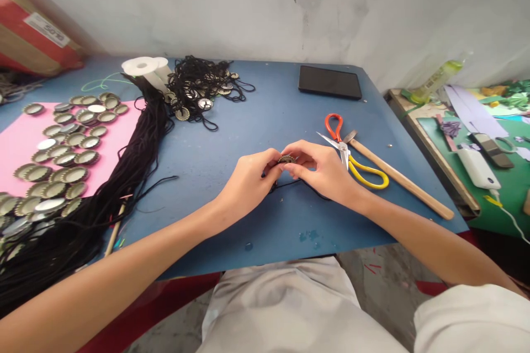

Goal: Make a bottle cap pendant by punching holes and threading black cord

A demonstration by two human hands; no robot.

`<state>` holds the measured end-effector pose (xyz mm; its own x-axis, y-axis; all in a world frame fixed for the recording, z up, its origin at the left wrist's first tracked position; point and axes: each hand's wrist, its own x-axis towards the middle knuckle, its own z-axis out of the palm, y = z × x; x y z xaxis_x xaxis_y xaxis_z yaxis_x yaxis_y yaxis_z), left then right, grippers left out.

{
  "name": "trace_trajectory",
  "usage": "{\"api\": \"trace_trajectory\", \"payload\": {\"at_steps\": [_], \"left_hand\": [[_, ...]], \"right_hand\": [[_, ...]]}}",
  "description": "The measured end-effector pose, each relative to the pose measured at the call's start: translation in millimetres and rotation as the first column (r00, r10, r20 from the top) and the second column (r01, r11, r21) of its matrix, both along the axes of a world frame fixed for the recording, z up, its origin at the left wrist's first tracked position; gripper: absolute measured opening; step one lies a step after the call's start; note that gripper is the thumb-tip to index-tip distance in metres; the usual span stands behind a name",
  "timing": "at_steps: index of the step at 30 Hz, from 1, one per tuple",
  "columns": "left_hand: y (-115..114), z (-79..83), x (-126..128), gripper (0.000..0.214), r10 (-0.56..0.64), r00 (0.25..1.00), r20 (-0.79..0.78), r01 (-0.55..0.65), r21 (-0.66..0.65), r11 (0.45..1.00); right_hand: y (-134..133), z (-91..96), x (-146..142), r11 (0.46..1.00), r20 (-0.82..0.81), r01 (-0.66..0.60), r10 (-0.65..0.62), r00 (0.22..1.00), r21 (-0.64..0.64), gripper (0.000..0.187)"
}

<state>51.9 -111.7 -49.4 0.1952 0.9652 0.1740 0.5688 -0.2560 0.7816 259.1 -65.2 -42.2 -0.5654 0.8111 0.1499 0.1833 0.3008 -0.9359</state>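
Pinching a small round bottle cap (286,159) between the fingertips of both hands, you work at the centre of the frame, just above the blue table (265,94). Your left hand (252,176) and right hand (321,168) are each closed on the cap from opposite sides, and a thin black cord (296,182) trails from beneath them onto the table.

The grip looks slight: the cap could spring from your fingertips and roll off the near edge, and the loose cord could slip free or snag, because so little of either is held. The open scissors (351,157) lie just beside your right hand, blades pointing toward it, so a quick sideways move might meet the tips.

The cap shows a dull bronze, crimped rim; its face is mostly hidden by your fingers.

At the left of the frame, many more caps (70,143) lie on a pink sheet (20,143), beside a thick bundle of black cords (136,149). A wooden stick (401,179) rests right of the scissors, a dark tablet (330,81) at the upper right.
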Motion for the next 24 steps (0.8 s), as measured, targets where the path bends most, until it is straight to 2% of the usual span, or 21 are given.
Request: {"api": "trace_trajectory", "payload": {"at_steps": [5, 11, 14, 19, 21, 24], "left_hand": [[-0.5, 1.7, 0.1, 0.023, -0.021, 0.999, 0.026, 0.022, -0.058, 0.998], [-1.0, 3.4, 1.1, 0.026, -0.044, 0.998, 0.04, 0.045, -0.022, 0.999], [-2.3, 0.6, 3.4, 0.017, -0.008, 0.999, 0.038, 0.007, 0.003, 1.0], [-5.8, -8.3, 7.8, 0.05, 0.041, 0.998, 0.043, -0.041, -0.001, 0.999], [-6.7, -10.4, 8.2, 0.053, 0.029, 0.999, 0.034, -0.029, -0.005, 1.0], [-6.1, -11.3, 6.9, 0.046, 0.02, 1.0, 0.015, -0.021, 0.014, 1.0]], "right_hand": [[2.7, -2.7, 0.1, 0.996, -0.04, -0.02, 0.017, 0.999, -0.082, 0.007], [4.9, -1.1, 1.2, 0.995, -0.054, 0.004, -0.009, 0.998, -0.096, 0.01], [5.4, -1.2, 0.9, 0.994, -0.057, 0.017, -0.024, 0.998, -0.105, 0.011], [3.1, -2.5, -1.8, 0.995, -0.064, 0.017, -0.024, 0.998, -0.099, 0.01], [2.1, -3.0, -2.4, 0.995, -0.058, 0.014, -0.02, 0.998, -0.102, 0.01], [3.0, -3.6, -2.0, 0.996, -0.031, 0.007, -0.009, 0.999, -0.084, 0.01]]}}
